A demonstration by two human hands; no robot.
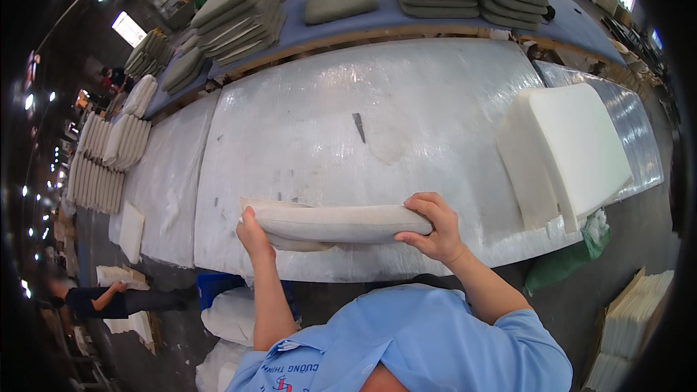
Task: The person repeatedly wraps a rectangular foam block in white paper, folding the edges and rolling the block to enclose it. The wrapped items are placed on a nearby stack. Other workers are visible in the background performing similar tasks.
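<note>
Cushion [341, 225] here, my left grip [255, 236] and right grip [433, 229] clasping its ends, over the near side of the worktop [305, 131]: spread wide, I reckon, to keep it level.

The worktable [290, 152] near me is all covered in shiny plastic film [435, 94]. White foam-looking slabs [581, 134] sit at its right end, and some dark tapered thingy [359, 128] lies between the middle and far edge.
</note>
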